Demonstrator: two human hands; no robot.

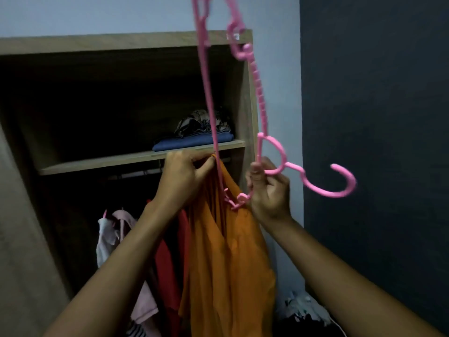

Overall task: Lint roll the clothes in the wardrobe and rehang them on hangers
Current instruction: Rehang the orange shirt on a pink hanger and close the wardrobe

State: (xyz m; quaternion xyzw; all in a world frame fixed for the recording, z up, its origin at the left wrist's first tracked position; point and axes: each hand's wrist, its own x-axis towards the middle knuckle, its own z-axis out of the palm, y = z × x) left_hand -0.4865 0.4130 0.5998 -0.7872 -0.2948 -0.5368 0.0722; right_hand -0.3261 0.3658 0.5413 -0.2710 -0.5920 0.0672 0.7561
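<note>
Head view: the risk judged greatest is that the orange garment (226, 251) slips off the pink hanger (261, 103) before it is seated. The hanger is turned on end, so that one arm points up out of the picture and its hook (340, 181) juts out to the right of the garment; only the lower end, at the curled notch, is tucked into the cloth. If the hanger is swung level too quickly, the neck opening may be pulled off that end, or the hook may be caught on the wardrobe shelf (136, 159) behind the garment.

The left hand (184, 176) is closed in a pinch on the topmost fold of the garment, just in front of the shelf edge. The right hand (269, 190) is curled shut around the hanger near the base of its hook, just right of the garment's shoulder and touching the cloth or very near it; which cannot be told. The garment hangs down between the two forearms, in front of a red garment (170, 268) and a pale pink one (121, 220) left of it. No lint roller is seen.
</note>
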